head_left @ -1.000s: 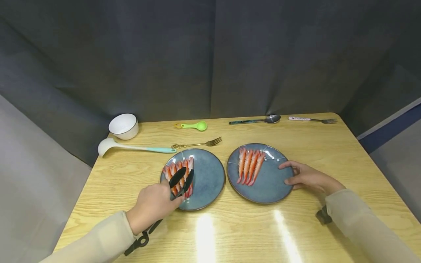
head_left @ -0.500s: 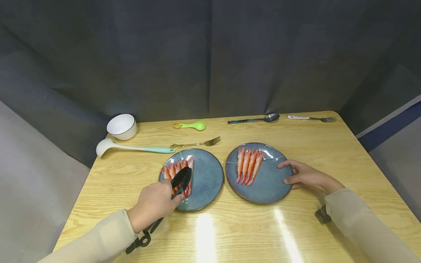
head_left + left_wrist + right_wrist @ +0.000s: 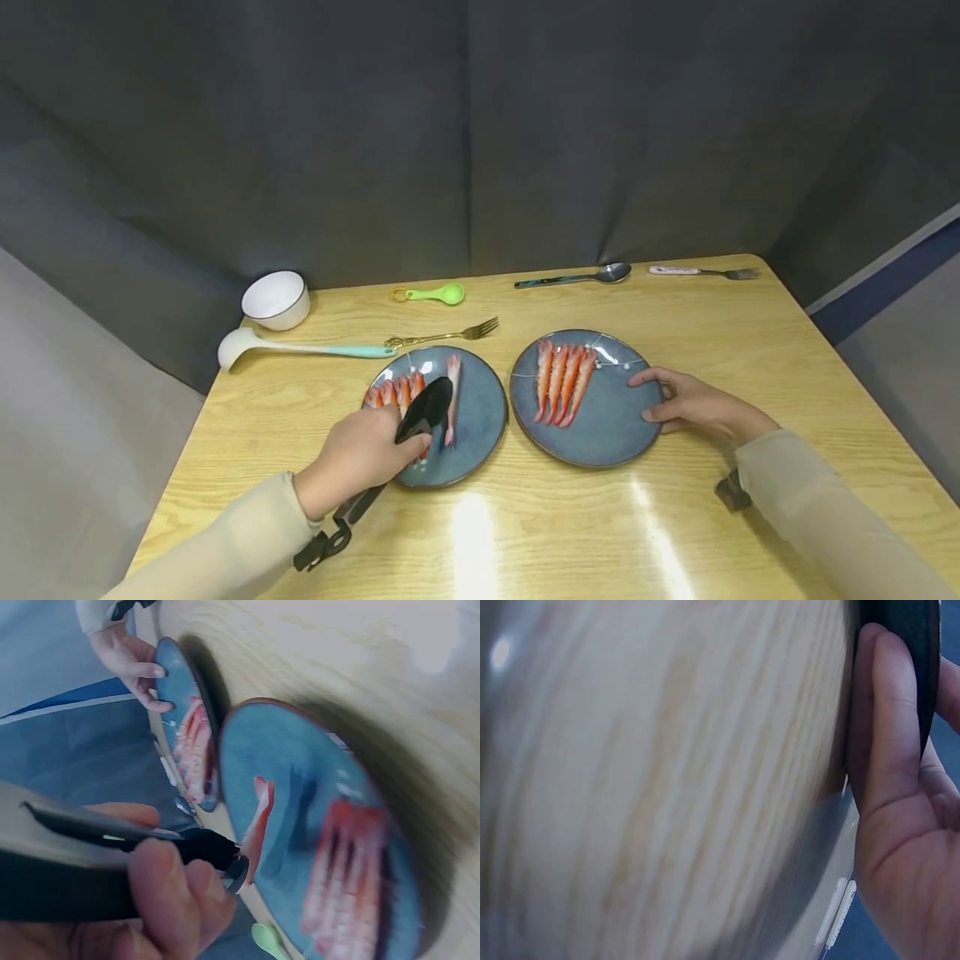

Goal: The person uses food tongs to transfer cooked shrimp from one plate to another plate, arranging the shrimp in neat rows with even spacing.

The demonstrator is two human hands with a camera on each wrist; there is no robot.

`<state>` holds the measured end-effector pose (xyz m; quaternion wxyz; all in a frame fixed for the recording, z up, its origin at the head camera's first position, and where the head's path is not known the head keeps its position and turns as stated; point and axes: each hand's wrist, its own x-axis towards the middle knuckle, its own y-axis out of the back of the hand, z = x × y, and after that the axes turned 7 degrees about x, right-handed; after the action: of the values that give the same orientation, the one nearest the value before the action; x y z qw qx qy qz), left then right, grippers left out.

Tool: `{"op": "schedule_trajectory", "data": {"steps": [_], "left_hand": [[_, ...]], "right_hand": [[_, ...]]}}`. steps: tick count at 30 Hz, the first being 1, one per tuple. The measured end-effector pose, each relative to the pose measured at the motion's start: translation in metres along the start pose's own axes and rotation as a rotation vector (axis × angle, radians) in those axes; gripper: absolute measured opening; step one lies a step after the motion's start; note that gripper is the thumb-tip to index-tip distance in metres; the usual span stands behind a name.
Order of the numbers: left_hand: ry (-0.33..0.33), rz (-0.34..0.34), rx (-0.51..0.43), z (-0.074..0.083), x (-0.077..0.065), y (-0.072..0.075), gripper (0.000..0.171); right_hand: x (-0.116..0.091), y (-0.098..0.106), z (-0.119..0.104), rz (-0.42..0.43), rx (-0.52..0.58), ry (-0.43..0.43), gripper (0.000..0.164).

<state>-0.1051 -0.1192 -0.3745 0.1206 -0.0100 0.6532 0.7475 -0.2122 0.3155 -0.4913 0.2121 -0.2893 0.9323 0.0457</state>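
My left hand [image 3: 363,454] grips black tongs [image 3: 426,410] over the left blue plate [image 3: 483,408]. In the left wrist view the tips of the tongs [image 3: 206,849] pinch one red-and-white shrimp [image 3: 260,829], raised off the plate with its shadow below. Several more shrimp [image 3: 349,877] lie side by side on that plate, partly hidden by the hand and tongs in the head view. The right blue plate [image 3: 615,408] carries a row of several shrimp [image 3: 562,383]. My right hand [image 3: 697,406] holds this plate by its right rim, fingers [image 3: 895,712] against the underside.
Behind the plates lie a gold fork [image 3: 442,335], a green measuring spoon [image 3: 442,293], a dark-handled spoon [image 3: 577,277] and a fork with a pale handle [image 3: 701,272]. At the back left stand a white bowl [image 3: 277,302] and a ladle [image 3: 300,347].
The tongs have closed on the rightmost shrimp of the left plate and drawn it rightward, apart from the row and upward. My right hand keeps its hold on the right plate.
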Motion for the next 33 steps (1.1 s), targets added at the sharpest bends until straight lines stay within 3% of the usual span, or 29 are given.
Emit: {"op": "schedule_trajectory", "data": {"steps": [5,8,17,24,33], "left_hand": [[-0.092,0.031,-0.009,0.019,0.011,0.005,0.042],[-0.159,0.014,-0.042,0.036,0.018,0.005,0.041],[-0.351,-0.04,-0.068,0.09,0.055,-0.009,0.04],[-0.381,-0.129,-0.11,0.112,0.08,-0.02,0.042],[-0.364,-0.169,-0.073,0.109,0.1,-0.026,0.045]], "right_hand": [[-0.002,-0.001,0.001,0.006,-0.001,0.001,0.061],[-0.004,-0.001,0.003,-0.002,0.022,-0.001,0.06],[-0.003,-0.002,0.0,0.021,0.035,0.011,0.061],[-0.001,-0.002,0.003,0.017,0.068,-0.005,0.058],[-0.002,0.001,0.001,-0.007,0.102,0.0,0.059]]}}
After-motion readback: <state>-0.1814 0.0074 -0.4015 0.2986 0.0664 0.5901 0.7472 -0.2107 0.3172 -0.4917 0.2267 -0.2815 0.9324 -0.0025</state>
